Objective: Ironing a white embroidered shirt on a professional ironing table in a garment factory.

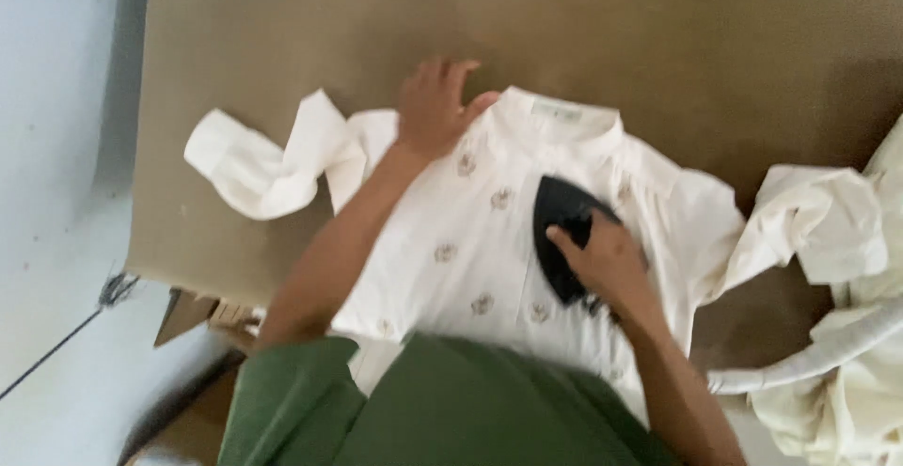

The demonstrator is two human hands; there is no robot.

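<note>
Both hands work on a white cotton shirt with small embroidered flowers (470,240), which lies spread on the brown padded tabletop (658,43). The left hand (435,109) presses flat, fingers apart, near the shirt collar. The right hand (607,261) is closed around a black pointed iron (562,221) standing on the shirt front. More cream cloth (847,353) lies at the right.

Iron (562,231) on shirt (470,240), shirt on table (658,43)

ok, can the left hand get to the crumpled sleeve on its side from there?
Probably yes. The left hand rests flat on the shirt shoulder, holding nothing, and the sleeve lies just beside it with nothing between.
</note>
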